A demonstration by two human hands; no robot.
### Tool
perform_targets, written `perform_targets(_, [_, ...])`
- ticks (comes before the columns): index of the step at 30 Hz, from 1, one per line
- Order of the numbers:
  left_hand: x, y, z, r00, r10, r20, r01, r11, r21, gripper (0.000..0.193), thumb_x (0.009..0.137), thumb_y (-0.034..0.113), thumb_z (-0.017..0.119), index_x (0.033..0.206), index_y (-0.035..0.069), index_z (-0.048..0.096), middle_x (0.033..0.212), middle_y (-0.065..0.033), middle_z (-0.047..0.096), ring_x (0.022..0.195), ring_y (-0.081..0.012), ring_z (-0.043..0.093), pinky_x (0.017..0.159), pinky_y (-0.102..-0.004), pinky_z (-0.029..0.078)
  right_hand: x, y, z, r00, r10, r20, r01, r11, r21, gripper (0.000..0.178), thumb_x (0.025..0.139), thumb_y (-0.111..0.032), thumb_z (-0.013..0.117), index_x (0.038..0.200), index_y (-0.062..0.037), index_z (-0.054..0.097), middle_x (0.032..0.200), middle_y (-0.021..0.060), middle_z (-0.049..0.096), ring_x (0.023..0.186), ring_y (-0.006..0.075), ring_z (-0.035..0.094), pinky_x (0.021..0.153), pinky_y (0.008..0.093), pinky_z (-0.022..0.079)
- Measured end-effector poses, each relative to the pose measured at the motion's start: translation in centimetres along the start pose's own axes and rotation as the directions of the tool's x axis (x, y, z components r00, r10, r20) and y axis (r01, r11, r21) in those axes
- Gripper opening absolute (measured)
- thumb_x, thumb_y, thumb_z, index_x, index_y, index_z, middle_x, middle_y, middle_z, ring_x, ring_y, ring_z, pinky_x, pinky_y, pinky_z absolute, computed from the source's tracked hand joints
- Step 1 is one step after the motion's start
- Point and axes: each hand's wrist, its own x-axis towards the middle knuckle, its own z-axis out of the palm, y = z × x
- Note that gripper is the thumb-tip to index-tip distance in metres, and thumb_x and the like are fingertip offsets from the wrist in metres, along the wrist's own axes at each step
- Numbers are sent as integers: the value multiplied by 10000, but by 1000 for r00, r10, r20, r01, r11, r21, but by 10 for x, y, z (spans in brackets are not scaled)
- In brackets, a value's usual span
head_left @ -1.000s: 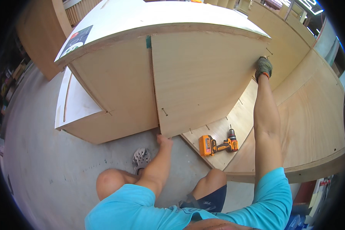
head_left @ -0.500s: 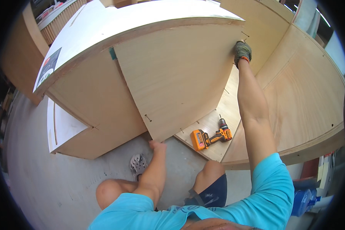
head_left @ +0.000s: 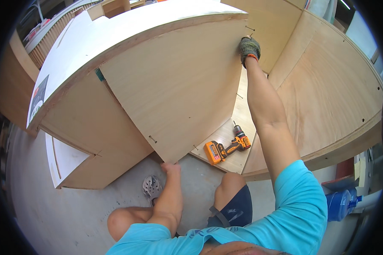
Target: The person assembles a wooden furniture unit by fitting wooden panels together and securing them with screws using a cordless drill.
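Note:
A large plywood panel [head_left: 170, 85] leans at a slant against a white-topped wooden cabinet [head_left: 93, 119]. My left hand [head_left: 171, 168], bare, grips the panel's lowest corner, with its fingers mostly hidden beneath the edge. Far up on the right, my right hand [head_left: 250, 49] wears a grey-green knit glove with an orange cuff and is closed round the panel's right edge. Beside the glove, a thin screw [head_left: 250, 28] sticks out. Another screw [head_left: 152, 139] stands near the panel's lower left corner.
An orange and black cordless drill [head_left: 228, 146] lies on a wooden board [head_left: 238, 161] right of the panel. A curved wooden piece [head_left: 323, 93] rises at the right, with a blue water bottle [head_left: 342, 205] below it. My foot in a grey clog [head_left: 152, 187] rests on the concrete floor [head_left: 93, 208].
The panel, cabinet and drill appear shifted left in view, and my right hand with them. Both hands keep their places on the panel's edges.

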Motion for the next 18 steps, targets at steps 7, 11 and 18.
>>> perform_targets(7, [-11,3,0,1000,-8,15,8,1000,-18,468,975,385,332,1319,131,524,1400,-30,530,1266,-255,505,1031,-473,425,-8,-9,-3,989,147,28,-149,987,57,395,884,-363,521,1084,-79,710,1079,183,696,993,355,665,869,424,508])
perform_targets(11, [9,-4,2,996,9,85,-8,1000,-2,395,971,279,380,1275,105,561,1311,-53,589,1162,-260,580,900,-415,512,-11,-4,-14,998,57,-34,-55,998,33,385,893,-353,520,1080,-74,708,1045,182,702,937,344,680,831,424,524])
perform_targets(18, [89,32,33,926,309,216,-349,487,800,475,854,95,634,1292,-35,504,1317,-141,586,1119,-282,623,940,-365,511,-24,-16,-1,979,188,78,-200,956,213,383,905,-345,515,1093,-65,698,1015,190,699,899,326,687,803,423,532])
